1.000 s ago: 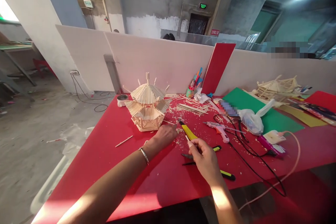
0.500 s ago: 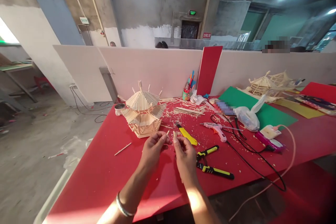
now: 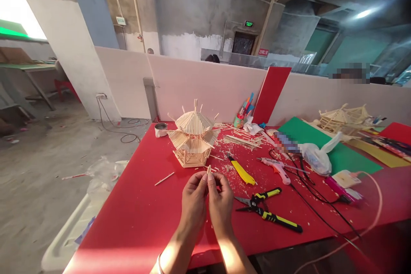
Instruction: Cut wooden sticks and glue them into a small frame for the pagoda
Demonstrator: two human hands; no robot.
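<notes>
My left hand [image 3: 195, 195] and my right hand [image 3: 221, 195] meet over the red table [image 3: 150, 214]. Each pinches a short piece of wooden stick, and the pale stick tips [image 3: 209, 169] stand up side by side between my thumbs; their lower ends are hidden by my fingers. Just beyond my hands sits a pagoda model [image 3: 192, 143] built of thin sticks, with two tiers of roof. A loose stick [image 3: 164, 179] lies to the left. To the right are a yellow utility knife [image 3: 242, 171] and yellow-black shears [image 3: 266, 209] with their blades apart.
A pink glue gun [image 3: 276, 169] with a cable lies to the right, near a power strip [image 3: 345, 190]. Sticks and shavings [image 3: 244, 139] litter the back. Also there are a pen cup [image 3: 238, 120], a white cup [image 3: 160, 130], a plastic bag [image 3: 316, 158] and a white partition [image 3: 205, 85].
My hands have come together, bringing the two stick pieces side by side. The camera view has turned left, so the pagoda model and tools appear farther right.
</notes>
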